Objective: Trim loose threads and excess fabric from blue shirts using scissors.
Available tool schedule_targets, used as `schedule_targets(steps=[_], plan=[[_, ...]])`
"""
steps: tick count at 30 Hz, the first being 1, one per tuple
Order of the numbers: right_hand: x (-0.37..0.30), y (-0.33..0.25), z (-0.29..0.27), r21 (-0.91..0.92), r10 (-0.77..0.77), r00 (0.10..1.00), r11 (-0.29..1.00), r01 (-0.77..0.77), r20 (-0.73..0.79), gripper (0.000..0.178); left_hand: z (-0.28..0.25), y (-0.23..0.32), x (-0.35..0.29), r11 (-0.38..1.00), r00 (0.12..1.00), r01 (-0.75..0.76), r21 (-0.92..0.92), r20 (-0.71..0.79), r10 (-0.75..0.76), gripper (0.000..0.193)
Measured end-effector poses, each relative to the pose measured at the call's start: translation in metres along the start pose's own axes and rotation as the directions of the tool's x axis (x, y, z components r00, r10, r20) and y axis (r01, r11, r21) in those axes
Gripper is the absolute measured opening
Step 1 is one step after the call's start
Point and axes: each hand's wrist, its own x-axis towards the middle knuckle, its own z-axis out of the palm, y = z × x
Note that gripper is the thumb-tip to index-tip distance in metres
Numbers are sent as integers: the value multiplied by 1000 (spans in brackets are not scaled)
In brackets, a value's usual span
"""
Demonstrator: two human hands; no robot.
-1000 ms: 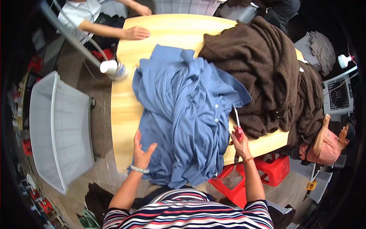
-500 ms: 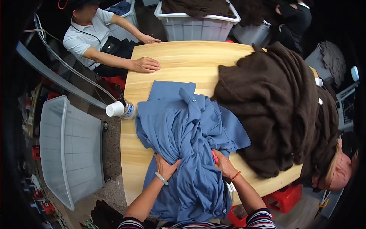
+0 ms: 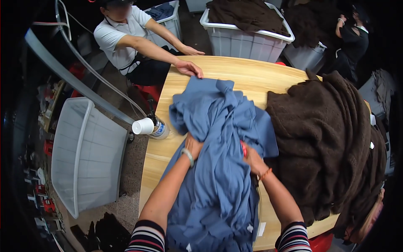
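A bunched heap of blue knit garments [image 3: 220, 126] stretches over the table in front of me, its lower part hanging toward my body. My left hand [image 3: 194, 147] presses into the heap's left side, fingers mostly buried in the folds and closed on the cloth. On the opposite side, my right hand [image 3: 253, 160] is closed around a small red object [image 3: 244, 148] against the blue fabric; its kind is too hidden to tell. Beyond the heap, another person's hand [image 3: 189, 68] rests at the table edge, touching or nearly touching the heap's far edge.
Dark brown fuzzy garments [image 3: 319, 138] are piled across the right of the wooden table [image 3: 252, 69]. A white cup [image 3: 143, 126] leans by a bottle [image 3: 160, 129] at the left edge. A grey-white bin [image 3: 90, 164] stands left; another bin [image 3: 247, 46], holding brown cloth, stands beyond the table.
Both my hands have moved forward with the blue garments, shifting the heap toward the far edge. The other person's hand is now right beside it. The whole view has shifted too.
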Motion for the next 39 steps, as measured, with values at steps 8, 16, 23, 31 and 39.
schedule_targets(steps=[8, 16, 23, 31, 39], plan=[[96, -57, -46, -140, 33, 966, 988, -71, -257, 53, -34, 47, 73, 951, 923, 298, -81, -229, -309, 62], [-8, -60, -40, -182, -43, 971, 983, -1, -235, 50, -4, 110, -129, 818, 976, -25, 575, 192, -105, 88], [-58, -72, -42, -153, 142, 973, 973, -171, -181, 50, 9, 89, -78, 767, 972, -68, 638, 216, -94, 83], [-147, -97, -35, -172, 169, 970, 965, -200, -175, 36, 7, 75, -26, 725, 977, -27, 688, 171, -126, 83], [-282, -140, 1, -281, 178, 920, 917, -284, -349, 30, 14, 80, -43, 749, 964, 48, 661, 166, -208, 88]])
